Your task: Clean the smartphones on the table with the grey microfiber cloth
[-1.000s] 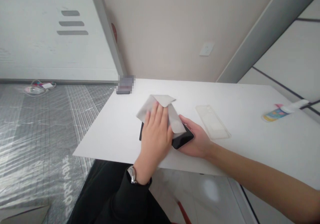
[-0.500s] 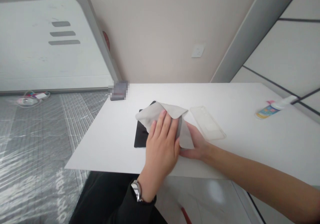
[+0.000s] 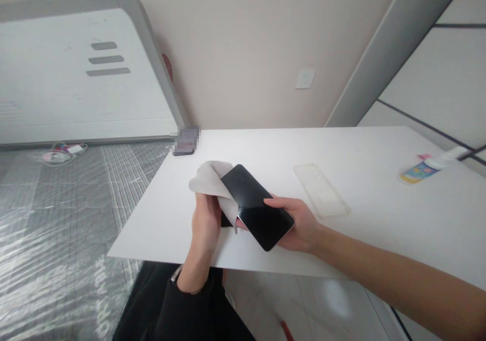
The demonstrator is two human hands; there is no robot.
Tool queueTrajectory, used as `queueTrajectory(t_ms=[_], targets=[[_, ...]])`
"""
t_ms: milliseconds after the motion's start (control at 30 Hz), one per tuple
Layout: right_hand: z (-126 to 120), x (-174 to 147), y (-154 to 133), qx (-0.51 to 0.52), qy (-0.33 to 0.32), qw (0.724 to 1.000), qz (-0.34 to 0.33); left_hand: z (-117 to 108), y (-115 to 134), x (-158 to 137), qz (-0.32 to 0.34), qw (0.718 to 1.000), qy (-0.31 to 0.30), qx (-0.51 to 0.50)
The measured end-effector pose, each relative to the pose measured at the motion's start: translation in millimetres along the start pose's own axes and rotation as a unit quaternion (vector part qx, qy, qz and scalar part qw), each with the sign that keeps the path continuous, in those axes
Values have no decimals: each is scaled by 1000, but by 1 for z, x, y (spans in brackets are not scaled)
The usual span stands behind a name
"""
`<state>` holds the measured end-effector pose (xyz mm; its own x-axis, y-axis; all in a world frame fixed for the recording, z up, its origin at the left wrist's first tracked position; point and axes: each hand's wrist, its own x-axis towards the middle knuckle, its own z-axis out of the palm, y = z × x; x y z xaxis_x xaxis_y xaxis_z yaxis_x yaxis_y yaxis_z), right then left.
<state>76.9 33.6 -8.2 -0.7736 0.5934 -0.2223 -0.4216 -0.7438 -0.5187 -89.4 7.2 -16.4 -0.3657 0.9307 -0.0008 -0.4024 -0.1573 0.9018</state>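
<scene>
A black smartphone (image 3: 258,206) is tilted above the white table, its dark glossy face toward me. My right hand (image 3: 299,223) grips it by the lower right end, thumb across the face. At its left edge a pale grey cloth (image 3: 211,177) is bunched in my left hand (image 3: 205,219), whose fingers are mostly covered by the cloth. Beneath the cloth, part of a flat black item (image 3: 227,221) lies on the table, largely hidden. To the right of the phone lies a clear phone case (image 3: 321,190).
On the white table (image 3: 159,229), a spray bottle (image 3: 421,171) with a colourful label lies at the right. A blurred dark object (image 3: 186,141) rests at the far left corner. A wall with a socket (image 3: 305,79) stands behind; plastic-wrapped bedding (image 3: 76,229) is at the left.
My left hand has moved left with the cloth, off the phone's face. The phone, previously covered, now shows in my right hand. The view has shifted slightly.
</scene>
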Motion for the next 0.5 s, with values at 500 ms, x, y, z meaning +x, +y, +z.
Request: queueTrajectory(t_ms=[500], targets=[[9,-15,-11,-151,18,987,41,17,20,-21,-299,886,-21,-353]])
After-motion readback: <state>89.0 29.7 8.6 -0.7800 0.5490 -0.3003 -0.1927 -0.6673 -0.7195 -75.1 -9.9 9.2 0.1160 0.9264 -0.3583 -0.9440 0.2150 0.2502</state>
